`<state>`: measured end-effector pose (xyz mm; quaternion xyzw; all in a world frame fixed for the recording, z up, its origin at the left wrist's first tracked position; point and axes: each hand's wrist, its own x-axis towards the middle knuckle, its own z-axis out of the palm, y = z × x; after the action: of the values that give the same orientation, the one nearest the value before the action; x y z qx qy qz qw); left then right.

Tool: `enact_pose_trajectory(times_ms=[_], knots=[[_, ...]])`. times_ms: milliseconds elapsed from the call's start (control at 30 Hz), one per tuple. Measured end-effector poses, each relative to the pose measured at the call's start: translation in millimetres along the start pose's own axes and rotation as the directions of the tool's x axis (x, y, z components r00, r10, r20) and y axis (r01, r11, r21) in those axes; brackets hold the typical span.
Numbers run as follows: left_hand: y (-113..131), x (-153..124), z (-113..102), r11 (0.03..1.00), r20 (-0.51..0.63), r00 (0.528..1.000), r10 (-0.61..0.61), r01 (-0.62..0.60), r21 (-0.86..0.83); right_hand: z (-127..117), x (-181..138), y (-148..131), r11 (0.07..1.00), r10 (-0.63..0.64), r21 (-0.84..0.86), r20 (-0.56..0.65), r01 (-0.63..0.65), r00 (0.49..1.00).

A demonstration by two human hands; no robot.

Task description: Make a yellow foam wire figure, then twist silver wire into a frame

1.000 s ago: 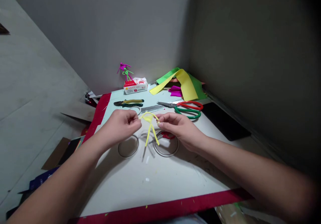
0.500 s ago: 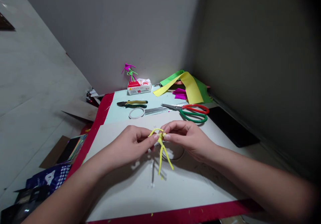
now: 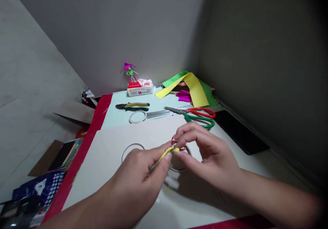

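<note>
A yellow pipe-cleaner piece is pinched between both hands, and most of it is hidden by my fingers. My left hand grips it from the lower left between thumb and fingers. My right hand pinches its upper end with thumb and fingertips. Just behind the fingers lies a thin wire ring with a red loop at its far side. Another thin ring sits on the white board, partly behind my left hand.
Green-handled pliers, a white tape ring, a bundle of steel wires and red-and-green-handled scissors lie on a pale blue mat. Further back are a tissue pack, a magenta-green pipe-cleaner figure and coloured paper strips.
Both hands have moved lower and closer together. The yellow piece's hanging legs no longer show, and the right hand has shifted its pinch. The view has turned slightly.
</note>
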<state>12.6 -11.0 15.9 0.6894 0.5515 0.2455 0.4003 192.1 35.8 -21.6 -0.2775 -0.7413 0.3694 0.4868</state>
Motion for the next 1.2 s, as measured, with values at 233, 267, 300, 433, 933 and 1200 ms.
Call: enact_pose_trajectory(times_ms=[233, 267, 300, 433, 933, 1200], knots=[[0.9, 1.6, 6.8, 0.983, 0.006, 0.991, 0.135, -0.134, 0.129, 1.9, -2.9, -5.4, 0.984, -0.071, -0.163, 0.048, 0.078, 0.996], [1.5, 1.6, 7.4, 0.976, 0.003, 0.988, 0.155, -0.154, 0.154, 1.5, -2.5, -5.9, 0.981, -0.075, -0.177, 0.054, 0.084, 0.996], [2.1, 1.4, 7.8, 0.969, 0.007, 0.985, 0.174, -0.172, 0.175, 1.0, -2.2, -6.6, 0.978, -0.078, -0.187, 0.062, 0.089, 0.995], [2.3, 0.0, 8.4, 0.942, 0.050, 0.974, 0.223, -0.228, 0.245, 0.2, -1.5, -10.2, 0.975, -0.081, -0.202, 0.074, 0.095, 0.994], [0.0, -1.7, 6.6, 0.932, 0.116, 0.978, 0.174, -0.202, 0.300, 0.1, 0.9, -14.5, 0.976, -0.059, -0.203, 0.101, 0.079, 0.993], [-0.6, -2.1, 7.0, 0.925, 0.133, 0.978, 0.162, -0.198, 0.325, -0.6, 1.0, -12.2, 0.984, -0.025, -0.172, 0.131, 0.048, 0.991]])
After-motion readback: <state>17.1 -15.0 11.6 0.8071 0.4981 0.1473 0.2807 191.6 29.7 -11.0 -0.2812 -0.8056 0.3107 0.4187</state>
